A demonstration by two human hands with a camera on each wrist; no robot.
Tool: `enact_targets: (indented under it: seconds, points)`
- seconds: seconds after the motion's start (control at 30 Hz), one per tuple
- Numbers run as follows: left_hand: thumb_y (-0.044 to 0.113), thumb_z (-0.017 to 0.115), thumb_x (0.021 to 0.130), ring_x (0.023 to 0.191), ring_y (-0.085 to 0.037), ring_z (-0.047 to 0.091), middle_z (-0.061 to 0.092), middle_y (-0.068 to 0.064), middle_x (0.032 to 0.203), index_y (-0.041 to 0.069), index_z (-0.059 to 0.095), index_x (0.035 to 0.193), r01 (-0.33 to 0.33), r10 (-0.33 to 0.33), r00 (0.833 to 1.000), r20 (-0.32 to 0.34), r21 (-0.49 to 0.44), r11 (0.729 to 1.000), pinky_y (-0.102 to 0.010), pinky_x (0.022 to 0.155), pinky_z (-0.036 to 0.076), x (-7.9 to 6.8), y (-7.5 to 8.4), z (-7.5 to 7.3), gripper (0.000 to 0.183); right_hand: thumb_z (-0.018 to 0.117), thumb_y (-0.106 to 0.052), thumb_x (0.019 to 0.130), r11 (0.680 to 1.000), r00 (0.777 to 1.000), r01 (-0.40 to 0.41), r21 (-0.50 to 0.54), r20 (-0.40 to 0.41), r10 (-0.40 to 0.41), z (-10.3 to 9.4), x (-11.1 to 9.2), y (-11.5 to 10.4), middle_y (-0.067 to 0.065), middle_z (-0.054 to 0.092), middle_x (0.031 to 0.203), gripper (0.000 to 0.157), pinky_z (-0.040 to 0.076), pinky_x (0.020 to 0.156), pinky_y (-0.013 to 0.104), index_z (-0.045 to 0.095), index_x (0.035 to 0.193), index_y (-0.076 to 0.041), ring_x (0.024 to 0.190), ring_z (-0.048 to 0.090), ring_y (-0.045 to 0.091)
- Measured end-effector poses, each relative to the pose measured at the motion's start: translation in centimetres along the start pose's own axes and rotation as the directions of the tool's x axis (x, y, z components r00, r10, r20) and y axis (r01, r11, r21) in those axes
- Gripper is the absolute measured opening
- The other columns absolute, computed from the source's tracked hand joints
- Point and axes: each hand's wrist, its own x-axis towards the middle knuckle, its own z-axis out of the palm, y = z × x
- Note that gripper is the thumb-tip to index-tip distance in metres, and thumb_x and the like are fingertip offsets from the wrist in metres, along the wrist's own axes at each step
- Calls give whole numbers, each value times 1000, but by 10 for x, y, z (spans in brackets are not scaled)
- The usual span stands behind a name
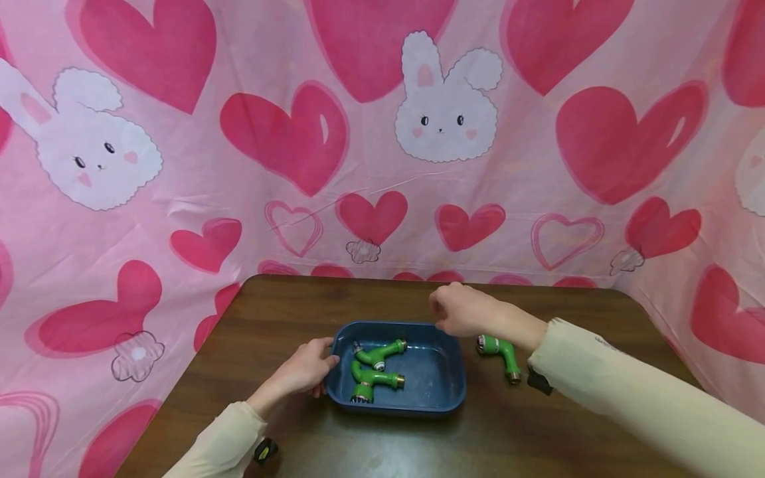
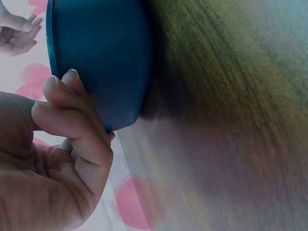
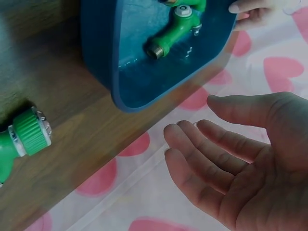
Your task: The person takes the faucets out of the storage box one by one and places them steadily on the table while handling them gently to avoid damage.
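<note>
A blue plastic basin [image 1: 427, 375] stands on the table, with two green taps inside its left half. The nearer tap [image 1: 373, 378] and the farther tap [image 1: 385, 352] lie on their sides, metal threaded ends pointing right. My left hand [image 1: 305, 366] grips the basin's left edge; in the left wrist view its curled fingers [image 2: 89, 139] hold the outside wall. Over the basin's far right corner is my right hand [image 1: 466, 311], holding nothing; the right wrist view shows its loosely bent fingers [image 3: 211, 163] apart from the basin. A third green tap [image 1: 508, 358] lies right of the basin.
The brown wooden table [image 1: 323, 441] has its far edge against a pink cloth [image 1: 382, 179] printed with hearts and rabbits, which also hangs at both sides. A dark device [image 1: 265, 451] sits at the left wrist, another [image 1: 540, 381] at the right.
</note>
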Motion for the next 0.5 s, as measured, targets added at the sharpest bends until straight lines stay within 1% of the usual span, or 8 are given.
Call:
enact_targets:
  seconds: [0.13,0.23,0.37,0.5]
  points:
    - [9,57,108,41,-18,54,61,-12,61,-12,39,155,-4,4,1000,0,-1,1000,-27,41,47,0,0,0,54,82,-15,91,1000,1000,-3,11,3,3,2,3,-5,-1,65,85,19,56,68,34,75,105,-7,78,60,17]
    - [9,58,108,41,-18,55,61,-12,62,-12,39,155,-6,6,1000,0,1,1000,-28,41,48,0,0,0,54,83,-15,90,1000,1000,-1,8,7,1,4,5,-10,-1,65,86,21,57,69,34,75,108,-7,84,59,19]
    - [9,57,109,42,-19,55,61,-12,63,-11,39,155,-12,12,1000,1,3,1000,-28,42,49,0,0,-1,54,83,-16,90,1000,1000,9,-10,10,-9,6,9,-18,-1,63,87,21,56,70,35,75,107,-8,90,58,20]
    - [9,57,109,42,-19,55,61,-12,63,-12,39,155,-14,14,1000,2,-3,1000,-28,42,49,0,-1,0,54,83,-15,91,1000,999,25,-17,23,-24,9,15,-26,-1,63,85,18,56,70,37,75,106,-9,83,59,19]
